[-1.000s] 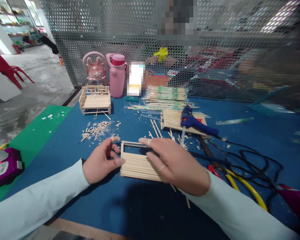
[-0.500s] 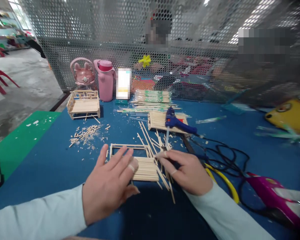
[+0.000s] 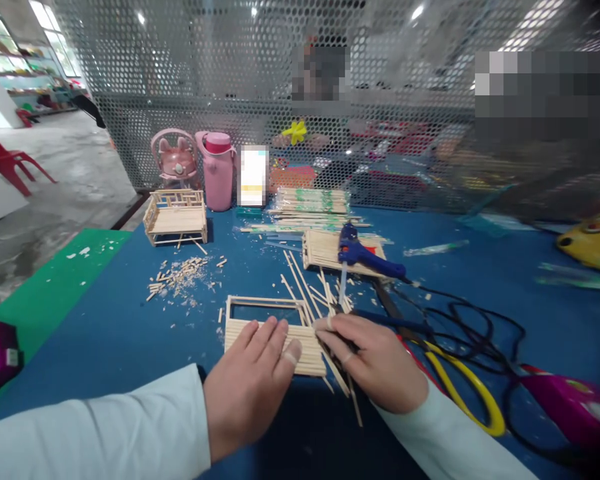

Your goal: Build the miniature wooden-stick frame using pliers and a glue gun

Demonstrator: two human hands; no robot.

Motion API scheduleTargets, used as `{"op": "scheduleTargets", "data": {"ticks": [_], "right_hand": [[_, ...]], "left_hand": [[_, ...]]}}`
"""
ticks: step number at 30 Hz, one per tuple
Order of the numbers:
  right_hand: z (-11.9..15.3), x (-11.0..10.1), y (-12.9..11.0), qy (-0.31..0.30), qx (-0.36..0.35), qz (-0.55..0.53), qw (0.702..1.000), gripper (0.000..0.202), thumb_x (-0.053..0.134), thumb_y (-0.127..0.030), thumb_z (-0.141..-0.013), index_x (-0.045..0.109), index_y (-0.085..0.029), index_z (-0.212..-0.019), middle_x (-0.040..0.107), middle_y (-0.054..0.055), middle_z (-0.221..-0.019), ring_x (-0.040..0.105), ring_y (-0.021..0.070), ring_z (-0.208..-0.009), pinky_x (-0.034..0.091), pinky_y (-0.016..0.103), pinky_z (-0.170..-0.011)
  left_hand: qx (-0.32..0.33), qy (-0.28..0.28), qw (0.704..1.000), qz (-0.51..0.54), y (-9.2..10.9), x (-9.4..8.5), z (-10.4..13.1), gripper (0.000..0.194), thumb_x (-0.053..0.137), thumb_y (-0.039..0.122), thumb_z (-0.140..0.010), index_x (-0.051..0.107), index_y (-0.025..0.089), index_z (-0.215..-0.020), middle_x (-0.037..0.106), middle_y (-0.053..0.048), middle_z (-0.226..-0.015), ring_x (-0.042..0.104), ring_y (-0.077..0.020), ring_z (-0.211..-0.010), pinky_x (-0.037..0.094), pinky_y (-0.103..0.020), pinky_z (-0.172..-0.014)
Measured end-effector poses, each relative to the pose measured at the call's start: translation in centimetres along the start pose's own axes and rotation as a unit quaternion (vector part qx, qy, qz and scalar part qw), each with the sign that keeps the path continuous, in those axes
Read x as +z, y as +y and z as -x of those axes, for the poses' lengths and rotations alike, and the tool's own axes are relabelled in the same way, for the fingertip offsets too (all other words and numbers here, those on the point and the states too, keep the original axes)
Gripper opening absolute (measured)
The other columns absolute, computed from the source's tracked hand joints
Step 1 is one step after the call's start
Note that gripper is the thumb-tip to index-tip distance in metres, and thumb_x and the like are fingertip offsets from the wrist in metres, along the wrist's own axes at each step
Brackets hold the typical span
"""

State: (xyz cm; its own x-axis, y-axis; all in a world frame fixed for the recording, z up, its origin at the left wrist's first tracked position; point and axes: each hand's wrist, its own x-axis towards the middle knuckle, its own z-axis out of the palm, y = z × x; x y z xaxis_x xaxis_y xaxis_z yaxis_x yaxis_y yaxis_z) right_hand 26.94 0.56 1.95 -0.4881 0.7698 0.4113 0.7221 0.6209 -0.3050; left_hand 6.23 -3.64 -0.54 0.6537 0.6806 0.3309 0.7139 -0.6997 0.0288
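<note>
My left hand (image 3: 257, 380) lies palm down with fingers stretched over a small frame of wooden sticks (image 3: 307, 350). Close-set sticks cover the frame's near part; its far part is an open rectangle. At the frame's right end my right hand (image 3: 380, 357) is closed, thumb and index fingertips pinched together. What sits between those fingertips is too small to make out. Loose wooden sticks (image 3: 299, 277) lie beside and under the right hand. Beyond it, a blue glue gun (image 3: 367, 253) rests on another stick-built piece (image 3: 320, 250), its pale nozzle end pointing toward me.
A finished-looking miniature stick bench (image 3: 175, 220) stands at back left, near a heap of stick offcuts (image 3: 180, 277). Behind are a pink bottle (image 3: 219, 177), a phone (image 3: 253, 177) and bundled sticks (image 3: 310, 203). Yellow-handled scissors (image 3: 473, 393) and black cables (image 3: 460, 327) lie right.
My left hand has come down flat onto the stick-covered part of the frame, its thumb drawn in. The right hand keeps its pinch at the frame's right end. The whole view has shifted slightly.
</note>
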Motion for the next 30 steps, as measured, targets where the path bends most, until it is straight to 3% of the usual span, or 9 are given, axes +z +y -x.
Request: {"op": "scheduleTargets", "data": {"ticks": [9,13,24,27,30], "right_hand": [[0.1,0.2,0.2,0.019,-0.036,0.038,0.998,0.027,0.043,-0.022,-0.090,0.069,-0.021,-0.082,0.074,0.003,-0.078,0.068,0.0152,-0.071,0.052,0.026,-0.066],[0.2,0.4,0.1,0.018,-0.015,0.031,0.999,0.026,0.045,-0.023,-0.088,0.068,-0.022,-0.077,0.073,0.002,-0.074,0.067,0.0147,-0.068,0.051,0.025,-0.064],[0.4,0.6,0.2,0.030,0.095,-0.017,0.995,0.013,0.047,-0.022,-0.082,0.058,-0.020,-0.088,0.065,0.000,-0.068,0.061,0.0129,-0.061,0.048,0.023,-0.060],[0.3,0.3,0.0,0.017,0.102,-0.026,0.994,0.010,0.047,-0.024,-0.081,0.057,-0.021,-0.079,0.061,-0.001,-0.063,0.058,0.0124,-0.056,0.046,0.023,-0.057],[0.3,-0.1,-0.3,-0.006,0.116,-0.047,0.992,0.012,0.047,-0.026,-0.081,0.057,-0.021,-0.077,0.058,-0.002,-0.059,0.055,0.0114,-0.053,0.044,0.023,-0.054]], "left_hand": [[-0.022,0.049,0.998,-0.022,0.2,0.3,-0.1,0.033,0.034,0.014,-0.093,0.054,0.014,-0.120,0.057,-0.013,-0.130,0.052,-0.0257,-0.122,0.042,-0.041,-0.099],[-0.013,0.071,0.997,-0.023,0.0,0.2,-0.1,0.033,0.033,0.015,-0.093,0.056,0.013,-0.117,0.059,-0.012,-0.127,0.054,-0.0257,-0.119,0.045,-0.039,-0.097],[-0.006,0.047,0.999,-0.011,0.0,0.5,0.0,0.033,0.036,0.015,-0.092,0.052,0.012,-0.122,0.055,-0.014,-0.131,0.050,-0.0267,-0.123,0.040,-0.041,-0.101],[-0.014,0.038,0.999,0.009,0.0,-0.1,0.2,0.034,0.038,0.017,-0.092,0.050,0.015,-0.124,0.051,-0.012,-0.136,0.043,-0.0253,-0.128,0.035,-0.043,-0.104],[-0.046,0.071,0.995,0.045,-0.7,-1.4,1.4,0.036,0.043,0.023,-0.091,0.046,0.019,-0.126,0.052,-0.010,-0.134,0.042,-0.0256,-0.128,0.030,-0.049,-0.106]]}}
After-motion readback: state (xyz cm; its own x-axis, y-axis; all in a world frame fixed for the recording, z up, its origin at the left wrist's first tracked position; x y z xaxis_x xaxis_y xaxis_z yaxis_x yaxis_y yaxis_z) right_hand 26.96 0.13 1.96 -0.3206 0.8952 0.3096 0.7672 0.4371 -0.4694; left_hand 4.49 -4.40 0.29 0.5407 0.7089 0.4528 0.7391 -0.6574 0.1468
